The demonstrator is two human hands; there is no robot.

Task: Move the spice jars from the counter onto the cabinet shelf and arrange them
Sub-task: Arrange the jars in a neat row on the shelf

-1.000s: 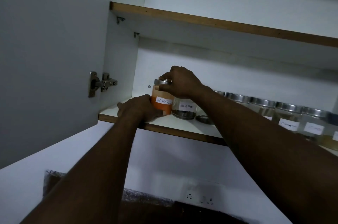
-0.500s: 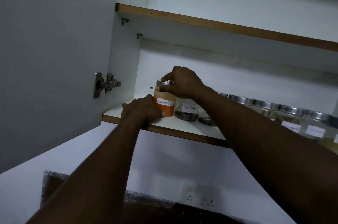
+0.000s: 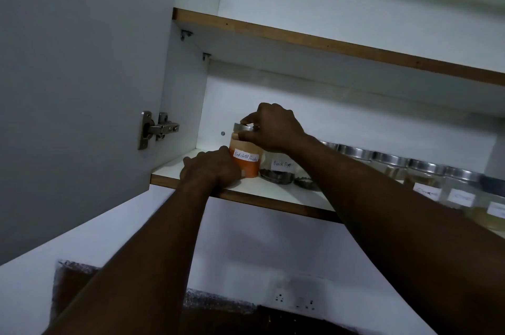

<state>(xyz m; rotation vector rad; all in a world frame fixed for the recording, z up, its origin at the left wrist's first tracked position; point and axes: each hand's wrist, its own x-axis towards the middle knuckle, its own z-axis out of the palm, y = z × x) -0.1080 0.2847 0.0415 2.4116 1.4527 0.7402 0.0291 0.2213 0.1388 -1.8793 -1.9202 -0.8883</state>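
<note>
1. Chilli jar (image 3: 247,162): it stands upright at the left end of the lower cabinet shelf (image 3: 175,170), near the front edge. It is filled with orange powder and carries a white handwritten label.
2. Your right hand (image 3: 273,127) comes down over the jar from above, with its fingers and thumb curled round the rim of the metal lid (image 3: 241,127).
3. Your left hand (image 3: 211,169) rests on the front of the shelf. Its fingers are curled against the jar's lower left side and hold it there.
4. Just to the right of the chilli jar stands a clear pepper jar (image 3: 278,170) with dark grains at the bottom. Your right forearm crosses in front of its upper part.
5. Further right a row of jars (image 3: 426,179) with metal lids and white labels runs along the same shelf. Their labels are too blurred to read.
6. Above them is the upper shelf (image 3: 328,43) with a brown front edge.
7. On the left the cabinet door (image 3: 82,88) hangs open on a metal hinge (image 3: 157,129).
8. Below the cabinet, a wall socket (image 3: 295,303) sits on the white wall.
</note>
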